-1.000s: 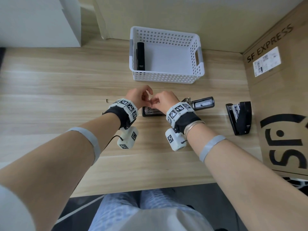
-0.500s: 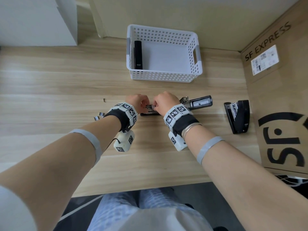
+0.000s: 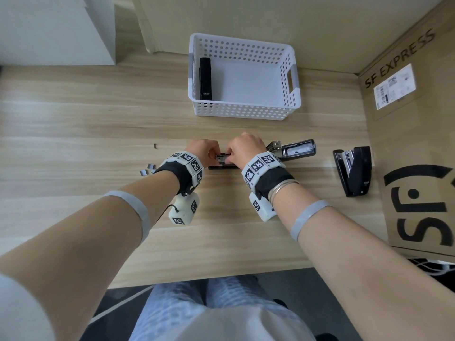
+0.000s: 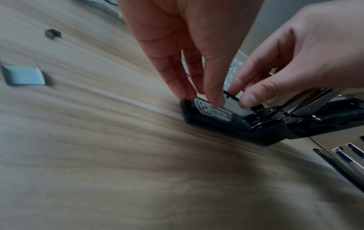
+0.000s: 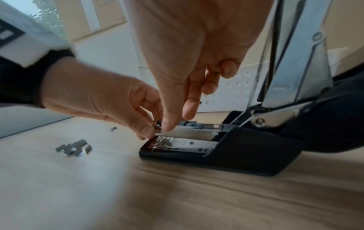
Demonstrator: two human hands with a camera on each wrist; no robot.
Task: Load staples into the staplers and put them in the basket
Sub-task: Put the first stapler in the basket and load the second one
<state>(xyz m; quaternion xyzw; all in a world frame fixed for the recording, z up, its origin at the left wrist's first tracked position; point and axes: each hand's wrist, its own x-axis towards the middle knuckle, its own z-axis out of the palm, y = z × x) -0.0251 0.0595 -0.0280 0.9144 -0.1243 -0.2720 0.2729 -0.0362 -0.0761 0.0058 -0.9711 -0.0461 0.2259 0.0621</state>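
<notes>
A black stapler (image 3: 296,150) lies open at the table's middle, its lid swung out to the right and its silver magazine (image 5: 189,132) bare above the base (image 5: 236,153). My left hand (image 3: 204,150) pinches a short staple strip (image 5: 157,126) at the magazine's front end. My right hand (image 3: 243,148) meets it there, thumb and forefinger pinching the same strip (image 4: 234,107) from the other side. A white perforated basket (image 3: 243,112) stands behind, with one shut black stapler (image 3: 205,78) along its left wall. Another open black stapler (image 3: 354,172) lies to the right.
Loose staple strips (image 3: 147,168) lie on the wood just left of my left wrist, and a single piece (image 3: 155,145) sits further back. A large cardboard box (image 3: 413,143) walls off the right side. The table's front edge (image 3: 221,276) is near my lap.
Both hands have come down from just above the stapler onto its magazine, still pinched together. The loose staples by my left wrist are now uncovered.
</notes>
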